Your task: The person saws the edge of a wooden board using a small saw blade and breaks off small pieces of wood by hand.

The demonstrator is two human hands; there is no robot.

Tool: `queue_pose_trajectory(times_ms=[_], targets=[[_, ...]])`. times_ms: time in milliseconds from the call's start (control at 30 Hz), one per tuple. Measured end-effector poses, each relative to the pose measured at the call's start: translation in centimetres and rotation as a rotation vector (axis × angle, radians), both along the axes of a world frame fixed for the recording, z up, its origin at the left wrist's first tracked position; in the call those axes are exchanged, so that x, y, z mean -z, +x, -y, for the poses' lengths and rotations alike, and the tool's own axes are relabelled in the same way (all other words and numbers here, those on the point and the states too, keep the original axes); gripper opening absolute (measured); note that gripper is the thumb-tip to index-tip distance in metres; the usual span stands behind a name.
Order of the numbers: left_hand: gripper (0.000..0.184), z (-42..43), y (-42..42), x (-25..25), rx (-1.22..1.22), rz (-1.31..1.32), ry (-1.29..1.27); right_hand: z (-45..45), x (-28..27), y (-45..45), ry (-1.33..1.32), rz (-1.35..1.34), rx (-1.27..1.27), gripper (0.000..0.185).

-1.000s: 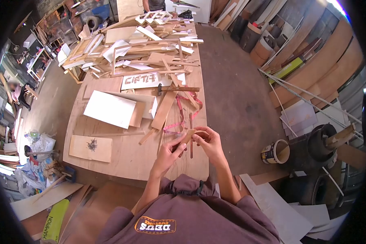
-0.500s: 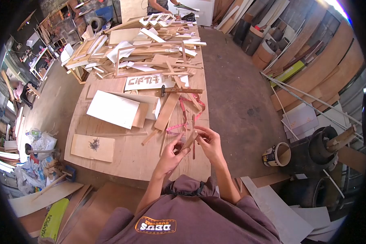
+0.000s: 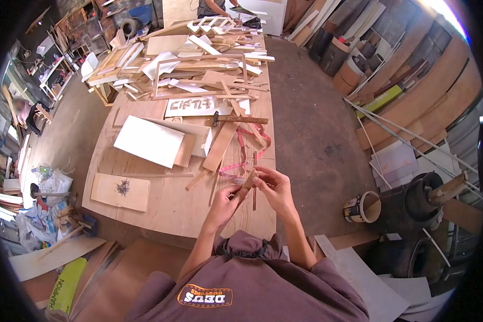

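A small flat piece of wood (image 3: 246,189) is held up between my two hands above the near edge of the table. My left hand (image 3: 223,207) closes on its lower end, and the fingertips of my right hand (image 3: 273,189) pinch its upper end. Beneath them a thin dark wooden strip (image 3: 254,202) lies on the tabletop. Just beyond my hands a pink measuring tape (image 3: 241,140) lies in loose loops. Farther off, a hammer (image 3: 241,120) rests across some wooden offcuts.
The wooden table (image 3: 161,221) carries a white panel (image 3: 149,141), a board (image 3: 137,193) with a heap of dark nails, and a large pile of scrap wood (image 3: 198,70). At the far end stands a person (image 3: 213,7). A bucket (image 3: 363,207) sits on the floor at right.
The wood piece has turned slightly between my hands, and my right fingertips have shifted onto its upper end. My left fingers have closed more tightly. The view has shifted slightly.
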State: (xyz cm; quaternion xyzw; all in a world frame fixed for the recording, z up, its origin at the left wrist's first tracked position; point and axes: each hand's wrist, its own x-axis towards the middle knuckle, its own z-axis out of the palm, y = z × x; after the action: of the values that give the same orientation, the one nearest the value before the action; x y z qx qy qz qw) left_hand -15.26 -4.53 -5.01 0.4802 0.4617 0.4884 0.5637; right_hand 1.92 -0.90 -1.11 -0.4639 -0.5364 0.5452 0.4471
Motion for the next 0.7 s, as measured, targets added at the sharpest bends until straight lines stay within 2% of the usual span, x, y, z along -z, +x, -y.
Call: queue_pose_trajectory(times_ms=[67, 133, 233, 367, 467, 533, 567, 600, 667, 700], targets=[[0.027, -0.1, 0.0, -0.1, 0.004, 0.044, -0.049, -0.1, 0.0, 0.1, 0.0, 0.004, -0.004, 0.033], [0.025, -0.3, 0.0, -0.1, -0.063, -0.066, 0.043, -0.1, -0.2, 0.1, -0.013, -0.005, 0.0, 0.033], [0.023, -0.5, 0.0, 0.0, -0.073, -0.111, 0.05, 0.1, -1.0, 0.0, -0.065, -0.043, 0.023, 0.032], [0.023, -0.9, 0.3, 1.0, -0.068, -0.083, 0.069, -0.4, 0.2, 0.4, -0.1, -0.045, 0.032, 0.03], [0.026, -0.9, -0.4, 1.7, -0.156, -0.096, 0.062, -1.0, 3.0, 1.2, -0.063, -0.001, 0.115, 0.031], [0.032, -1.0, -2.0, 3.5, -0.214, -0.136, -0.097, -1.5, 5.4, 2.2, -0.128, 0.127, 0.182, 0.031], [0.038, -0.8, -2.7, 4.7, -0.251, -0.258, -0.05, -1.6, 7.3, 2.7, -0.145, 0.149, 0.193, 0.031], [0.038, -0.6, -3.3, 5.8, -0.254, -0.261, -0.066, -1.5, 9.2, 2.9, -0.16, 0.15, 0.186, 0.031], [0.039, 0.1, -4.2, 7.1, -0.241, -0.332, -0.181, -1.1, 12.4, 3.3, -0.132, 0.476, 0.176, 0.033], [0.039, 0.4, -4.5, 7.5, -0.218, -0.31, -0.253, -1.0, 13.7, 3.2, -0.147, 0.477, 0.165, 0.033]])
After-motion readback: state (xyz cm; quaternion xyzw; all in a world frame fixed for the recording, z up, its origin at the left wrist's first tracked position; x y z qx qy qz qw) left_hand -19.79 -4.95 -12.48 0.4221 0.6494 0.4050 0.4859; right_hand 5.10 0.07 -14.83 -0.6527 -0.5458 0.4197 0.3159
